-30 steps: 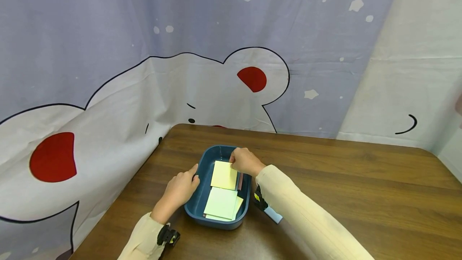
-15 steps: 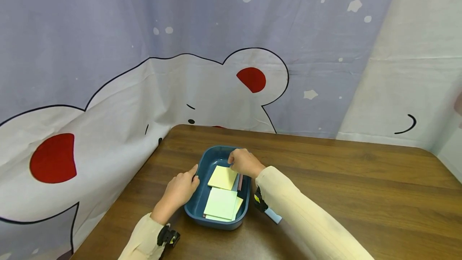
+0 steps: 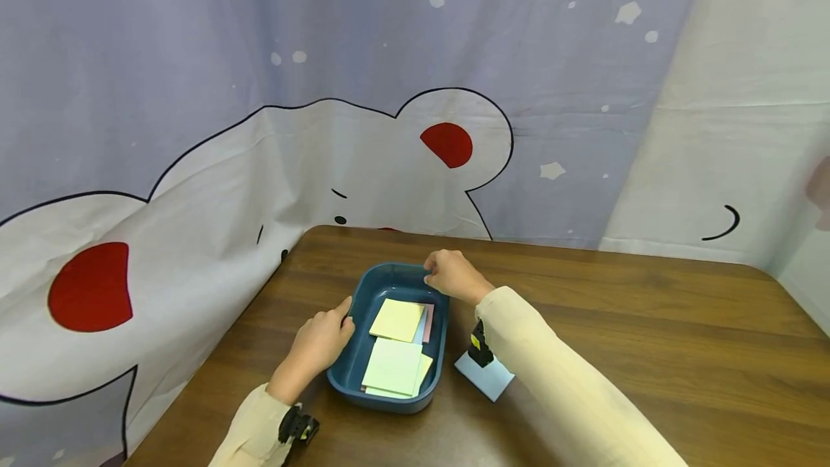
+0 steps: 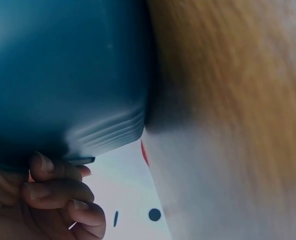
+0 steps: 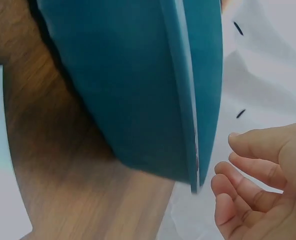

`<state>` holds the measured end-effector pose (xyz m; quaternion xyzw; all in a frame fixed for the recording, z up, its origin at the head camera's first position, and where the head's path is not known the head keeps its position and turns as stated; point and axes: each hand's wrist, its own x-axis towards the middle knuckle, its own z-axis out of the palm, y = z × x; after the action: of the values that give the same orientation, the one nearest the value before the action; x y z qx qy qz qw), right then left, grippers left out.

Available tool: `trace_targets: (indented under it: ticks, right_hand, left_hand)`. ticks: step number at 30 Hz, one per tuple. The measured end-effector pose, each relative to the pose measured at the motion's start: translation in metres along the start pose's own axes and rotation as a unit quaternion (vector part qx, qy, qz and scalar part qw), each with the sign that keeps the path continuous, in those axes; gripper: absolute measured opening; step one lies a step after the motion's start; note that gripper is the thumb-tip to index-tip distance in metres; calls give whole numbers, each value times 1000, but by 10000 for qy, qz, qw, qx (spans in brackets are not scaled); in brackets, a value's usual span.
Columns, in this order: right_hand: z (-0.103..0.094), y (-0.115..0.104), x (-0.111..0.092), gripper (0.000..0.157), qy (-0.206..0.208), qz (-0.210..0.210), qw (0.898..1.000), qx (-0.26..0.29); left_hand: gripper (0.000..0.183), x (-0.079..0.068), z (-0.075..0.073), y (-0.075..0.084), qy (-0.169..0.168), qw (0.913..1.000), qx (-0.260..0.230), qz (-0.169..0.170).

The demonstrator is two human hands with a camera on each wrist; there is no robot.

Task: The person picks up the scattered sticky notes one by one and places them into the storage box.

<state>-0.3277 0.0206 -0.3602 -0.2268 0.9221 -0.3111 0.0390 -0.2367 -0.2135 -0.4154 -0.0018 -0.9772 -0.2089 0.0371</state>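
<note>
A dark blue plastic bin [image 3: 387,403] stands on the table, with a yellow sticky note pad [image 3: 396,319] and a pale green pad [image 3: 392,365] lying in it. Pink [image 3: 429,321] and blue edges of other pads show beneath the yellow one. At the bin's left rim, my left hand [image 3: 318,343] holds on, its fingers curled under the rim in the left wrist view. My right hand [image 3: 454,276] hovers by the far right corner, fingers loosely bent and holding nothing; the right wrist view shows this hand [image 5: 260,185] apart from the rim.
A light blue sticky note pad [image 3: 488,379] lies on the brown wooden table [image 3: 616,337], right of the bin and partly under the right wrist's camera. A printed curtain [image 3: 363,157] hangs behind the table's far edge.
The yellow pad has turned and slid slightly nearer, and my right hand has come off it, moving up and right to the bin's corner. My left hand stays at the rim.
</note>
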Motion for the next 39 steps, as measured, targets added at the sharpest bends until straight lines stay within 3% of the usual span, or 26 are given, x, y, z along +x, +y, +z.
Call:
trace_targets:
  ticks: [15, 18, 23, 26, 28, 31, 39]
  right_hand:
    - [-21, 34, -16, 35, 159, 254, 9994, -169]
    - [-24, 43, -22, 37, 71, 291, 9991, -316]
    - [-27, 58, -34, 16, -301, 424, 9980, -357]
    - [-26, 67, -40, 27, -562, 626, 9961, -282]
    - [-25, 71, -44, 26, -661, 707, 9949, -299]
    - [-24, 75, -51, 18, -660, 782, 9941, -362]
    - [-19, 80, -70, 18, -699, 641, 9949, -344]
  left_hand:
    - [52, 0, 0, 1, 1, 10000, 14, -1]
    - [52, 0, 0, 1, -2, 10000, 19, 6]
    - [52, 0, 0, 1, -30, 10000, -2, 4]
    - [52, 0, 0, 1, -9, 10000, 10, 11]
    - [52, -1, 0, 1, 10, 10000, 37, 22]
    - [52, -1, 0, 1, 8, 10000, 47, 18]
    - [52, -1, 0, 1, -32, 10000, 41, 35]
